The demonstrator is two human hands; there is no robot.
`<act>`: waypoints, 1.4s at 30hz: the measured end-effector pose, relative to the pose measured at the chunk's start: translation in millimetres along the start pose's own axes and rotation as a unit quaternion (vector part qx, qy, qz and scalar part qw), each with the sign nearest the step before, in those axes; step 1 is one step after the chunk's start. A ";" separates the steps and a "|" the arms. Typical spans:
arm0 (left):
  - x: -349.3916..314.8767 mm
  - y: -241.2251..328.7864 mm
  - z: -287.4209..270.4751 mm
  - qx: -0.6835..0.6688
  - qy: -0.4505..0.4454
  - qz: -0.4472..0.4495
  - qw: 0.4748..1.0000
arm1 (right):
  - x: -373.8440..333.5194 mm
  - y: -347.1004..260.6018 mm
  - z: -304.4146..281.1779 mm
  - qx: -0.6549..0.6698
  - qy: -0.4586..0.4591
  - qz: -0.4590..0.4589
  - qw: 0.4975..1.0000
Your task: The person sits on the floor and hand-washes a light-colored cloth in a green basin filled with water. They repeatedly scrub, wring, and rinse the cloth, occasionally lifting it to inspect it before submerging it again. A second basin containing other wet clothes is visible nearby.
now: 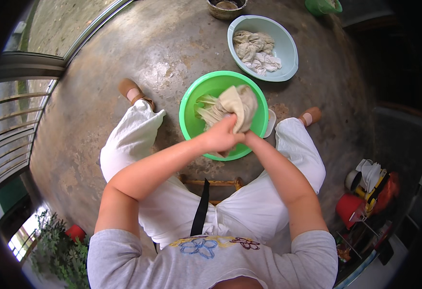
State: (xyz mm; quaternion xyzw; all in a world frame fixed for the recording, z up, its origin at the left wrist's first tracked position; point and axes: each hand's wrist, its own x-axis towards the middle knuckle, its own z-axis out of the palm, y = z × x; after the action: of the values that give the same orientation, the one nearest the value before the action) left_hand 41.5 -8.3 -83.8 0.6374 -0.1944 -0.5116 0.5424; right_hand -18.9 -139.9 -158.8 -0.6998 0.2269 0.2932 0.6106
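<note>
A bunched beige cloth (240, 103) is held up over a bright green basin (188, 115). My left hand (220, 135) is closed on its lower edge. Against the same cloth, crossed close beside the left, is my right hand (247, 137); most of its fingers are hidden by the cloth and the left hand. Part of the cloth hangs down inside the basin on the left. The cloth's upper part is slightly blurred.
Beyond the green basin, a pale blue basin (289, 55) holds wrung beige and white cloths (255, 48). A dark metal pot (225, 13) stands farther back. A small white dish (270, 123) touches the green basin's right side. My white-trousered legs flank it.
</note>
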 end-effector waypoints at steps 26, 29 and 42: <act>16.5 -33.7 -61.3 -0.437 0.152 -0.189 0.866 | -36.3 -57.0 -54.5 0.198 0.065 -0.141 0.968; 11.8 -25.7 -60.5 -0.472 0.118 -0.139 0.863 | -53.9 -79.3 -58.8 0.336 0.084 -0.220 0.912; 10.0 -1.4 -42.8 -0.368 0.100 -0.081 0.921 | -47.6 -71.6 -52.7 0.171 0.151 -0.111 0.967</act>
State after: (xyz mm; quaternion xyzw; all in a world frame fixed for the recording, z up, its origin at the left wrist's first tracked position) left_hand 82.0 5.2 -94.2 0.4537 0.1153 -0.5233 0.7121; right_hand 2.0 -183.0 -70.1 -0.6417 0.2846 0.0716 0.7086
